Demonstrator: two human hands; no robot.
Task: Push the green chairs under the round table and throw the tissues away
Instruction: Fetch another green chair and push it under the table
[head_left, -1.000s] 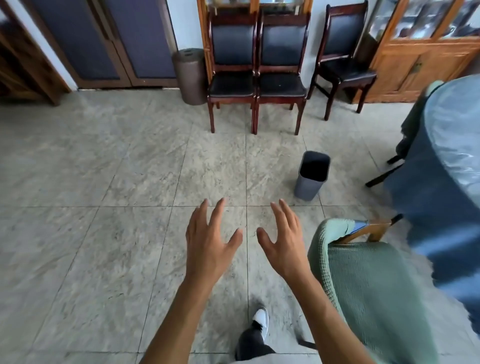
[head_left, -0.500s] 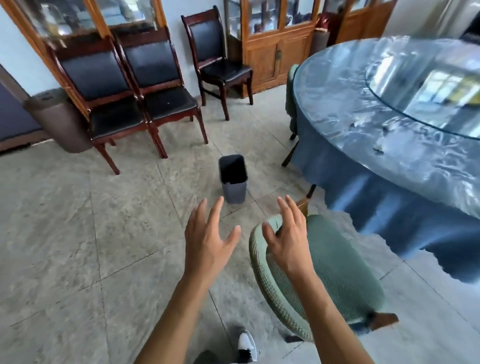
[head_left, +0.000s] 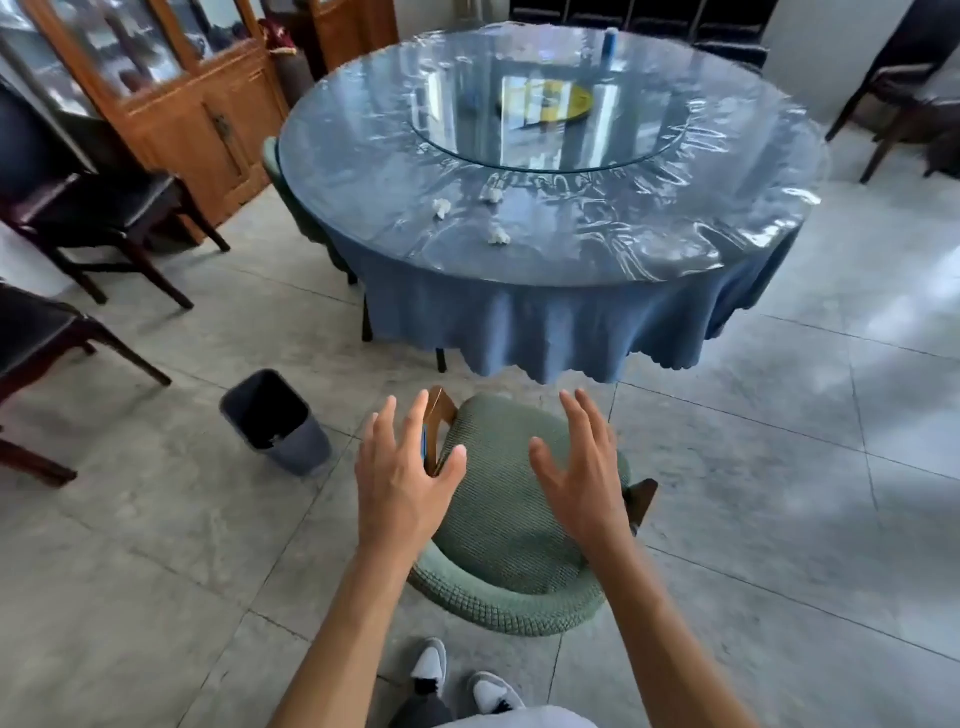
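Both hands hovered above the green chair (head_left: 511, 519), which stood pulled out from the round bench (head_left: 550, 156), its seat facing the blue cloth. The left hand (head_left: 402, 478) and right hand (head_left: 582, 483) had their fingers spread wide and held nothing, likely set apart so as to take the chair back at both sides for a straight push. A second green chair (head_left: 275, 171) sat tucked at the bench's left edge. Three crumpled tissues (head_left: 498, 235) lay on the bench near its front rim. The bin (head_left: 275, 423) stood on the floor left of the chair, handy for the tissues.
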